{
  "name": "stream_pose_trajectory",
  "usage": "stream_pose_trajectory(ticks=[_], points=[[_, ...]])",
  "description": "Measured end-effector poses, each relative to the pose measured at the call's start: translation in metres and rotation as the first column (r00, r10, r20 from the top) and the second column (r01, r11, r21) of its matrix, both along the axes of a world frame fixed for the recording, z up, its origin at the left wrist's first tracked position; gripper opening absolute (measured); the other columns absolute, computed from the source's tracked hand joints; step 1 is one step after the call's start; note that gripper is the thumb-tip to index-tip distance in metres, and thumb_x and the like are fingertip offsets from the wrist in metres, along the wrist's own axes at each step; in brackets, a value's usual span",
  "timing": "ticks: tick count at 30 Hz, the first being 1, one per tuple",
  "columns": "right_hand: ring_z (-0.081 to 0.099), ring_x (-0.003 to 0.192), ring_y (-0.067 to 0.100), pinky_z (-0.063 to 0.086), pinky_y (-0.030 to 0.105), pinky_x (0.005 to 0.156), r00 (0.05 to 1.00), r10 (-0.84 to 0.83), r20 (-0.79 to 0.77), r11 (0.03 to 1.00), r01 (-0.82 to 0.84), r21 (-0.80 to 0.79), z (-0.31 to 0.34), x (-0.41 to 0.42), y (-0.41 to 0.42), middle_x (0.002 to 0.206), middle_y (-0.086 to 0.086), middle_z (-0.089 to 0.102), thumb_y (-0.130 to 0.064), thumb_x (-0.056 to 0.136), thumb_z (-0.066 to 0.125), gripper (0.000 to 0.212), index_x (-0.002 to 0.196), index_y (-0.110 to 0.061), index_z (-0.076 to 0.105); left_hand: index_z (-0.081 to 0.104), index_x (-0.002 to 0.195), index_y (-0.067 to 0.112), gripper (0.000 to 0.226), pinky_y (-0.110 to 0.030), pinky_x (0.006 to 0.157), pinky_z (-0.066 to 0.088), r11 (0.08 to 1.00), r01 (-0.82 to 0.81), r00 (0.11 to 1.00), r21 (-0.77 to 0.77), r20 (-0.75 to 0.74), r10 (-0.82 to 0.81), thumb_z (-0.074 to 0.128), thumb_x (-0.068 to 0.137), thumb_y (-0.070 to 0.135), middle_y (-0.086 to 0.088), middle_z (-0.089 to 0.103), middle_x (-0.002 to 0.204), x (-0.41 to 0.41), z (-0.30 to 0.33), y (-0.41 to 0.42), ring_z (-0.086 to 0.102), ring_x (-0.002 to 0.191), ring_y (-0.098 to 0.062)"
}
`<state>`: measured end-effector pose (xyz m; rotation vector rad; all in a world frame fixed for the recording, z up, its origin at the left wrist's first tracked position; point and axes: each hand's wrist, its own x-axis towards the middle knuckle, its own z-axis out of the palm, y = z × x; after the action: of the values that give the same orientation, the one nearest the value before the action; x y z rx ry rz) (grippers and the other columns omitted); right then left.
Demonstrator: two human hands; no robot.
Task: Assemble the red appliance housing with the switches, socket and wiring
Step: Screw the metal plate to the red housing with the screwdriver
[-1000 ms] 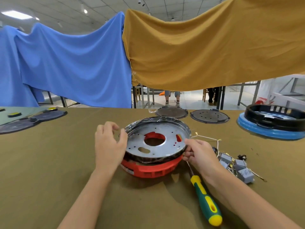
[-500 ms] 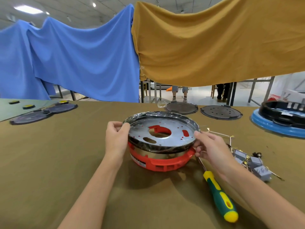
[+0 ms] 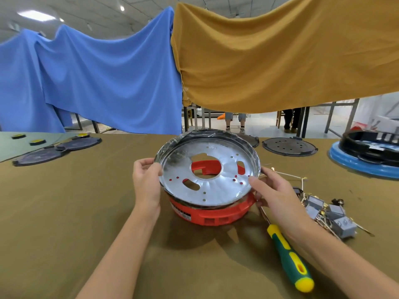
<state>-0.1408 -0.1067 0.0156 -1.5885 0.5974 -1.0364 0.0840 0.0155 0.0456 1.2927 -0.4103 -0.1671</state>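
both hands [image 3: 146, 184] [image 3: 278, 195] pinch the tilted metal plate [image 3: 207, 169] (red housing [image 3: 213, 216] half hidden).

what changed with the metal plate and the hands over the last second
The round silver metal plate has been tipped up at its far edge off the red plastic housing. Left hand and right hand still grip its rim. The green-and-yellow screwdriver stays put.

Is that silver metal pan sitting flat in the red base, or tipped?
Tipped. The metal pan has its far rim raised, its near edge low on the red housing, gripped by left hand and right hand.
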Motion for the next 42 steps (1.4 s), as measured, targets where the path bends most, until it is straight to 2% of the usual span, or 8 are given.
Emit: stream_pose_trajectory(ticks=[4,11,19,23,33,37,40,42], points=[[0.065,0.064,0.002,0.051,0.016,0.057,0.999,-0.029,0.030,1.000,0.029,-0.011,0.003,0.000,0.002,0.076,-0.009,0.070,-0.026,0.094,0.065,0.034,0.105,-0.056,0.052,0.053,0.103,0.010,0.026,-0.024,0.063,0.037,1.000,0.015,1.000,-0.013,-0.007,-0.015,0.048,0.082,-0.004,0.003,0.050,0.085,-0.001,-0.001,-0.002,0.045,0.072,-0.009],[0.062,0.059,0.000,0.048,0.014,0.054,1.000,-0.001,-0.018,1.000,0.002,0.030,0.001,-0.001,0.001,0.066,-0.013,0.066,-0.028,0.098,0.059,0.030,0.127,-0.032,0.062,0.053,0.103,0.010,0.024,-0.026,0.063,0.036,0.997,0.015,0.999,0.073,-0.045,-0.012,0.050,0.082,-0.001,0.003,0.051,0.088,0.001,-0.006,-0.005,0.043,0.073,-0.010],[0.071,0.099,0.012,0.058,0.039,0.091,0.992,0.017,-0.122,0.990,0.000,0.141,0.001,-0.003,0.001,0.114,-0.005,0.073,-0.033,0.100,0.054,0.035,0.133,-0.024,0.060,0.048,0.096,0.014,0.021,-0.029,0.064,0.034,0.989,0.072,0.994,0.131,-0.093,-0.060,0.050,0.079,0.002,0.001,0.047,0.091,0.003,-0.016,-0.010,0.040,0.075,-0.013],[0.071,0.101,0.009,0.055,0.029,0.089,0.988,0.057,-0.141,0.981,-0.029,0.190,0.001,-0.004,-0.002,0.112,-0.011,0.074,-0.036,0.102,0.048,0.031,0.127,-0.026,0.064,0.048,0.118,0.014,0.055,-0.034,0.074,0.040,0.951,0.285,0.945,0.123,-0.202,-0.257,0.048,0.063,0.015,-0.004,0.056,0.106,0.000,-0.016,-0.011,0.051,0.092,-0.021],[0.069,0.103,0.010,0.054,0.031,0.091,0.996,0.009,-0.088,0.966,0.014,0.259,-0.003,-0.007,-0.009,0.106,-0.008,0.076,-0.025,0.103,0.048,0.031,0.100,-0.024,0.079,0.048,0.089,0.011,0.029,-0.031,0.058,0.036,0.915,0.399,0.896,0.056,-0.234,-0.376,0.037,0.063,0.004,-0.006,0.054,0.084,-0.002,-0.011,-0.004,0.049,0.068,-0.023],[0.072,0.095,0.017,0.054,0.031,0.084,0.994,0.011,-0.111,0.975,0.014,0.221,0.001,-0.017,-0.010,0.099,0.001,0.077,-0.021,0.095,0.052,0.028,0.093,-0.015,0.079,0.038,0.058,0.019,0.009,-0.030,0.056,0.031,0.891,0.445,0.868,0.091,-0.291,-0.403,0.046,0.057,0.017,0.000,0.043,0.062,0.001,-0.006,0.001,0.038,0.055,-0.020],[0.070,0.097,0.027,0.056,0.039,0.089,0.990,-0.003,-0.139,0.977,0.033,0.212,0.003,-0.021,-0.010,0.095,0.007,0.077,-0.022,0.089,0.052,0.029,0.090,-0.003,0.074,0.056,0.063,0.018,0.018,-0.034,0.066,0.038,0.881,0.455,0.861,0.126,-0.312,-0.400,0.051,0.076,0.030,-0.001,0.057,0.064,0.010,-0.006,0.001,0.050,0.057,-0.020],[0.070,0.098,0.025,0.053,0.042,0.094,0.990,-0.005,-0.142,0.978,0.035,0.205,0.005,-0.022,-0.007,0.096,0.003,0.077,-0.026,0.090,0.053,0.029,0.089,-0.010,0.077,0.063,0.085,0.012,0.027,-0.035,0.071,0.045,0.884,0.452,0.853,0.114,-0.346,-0.391,0.051,0.086,0.036,-0.005,0.064,0.072,0.015,-0.007,-0.001,0.058,0.067,-0.023]])
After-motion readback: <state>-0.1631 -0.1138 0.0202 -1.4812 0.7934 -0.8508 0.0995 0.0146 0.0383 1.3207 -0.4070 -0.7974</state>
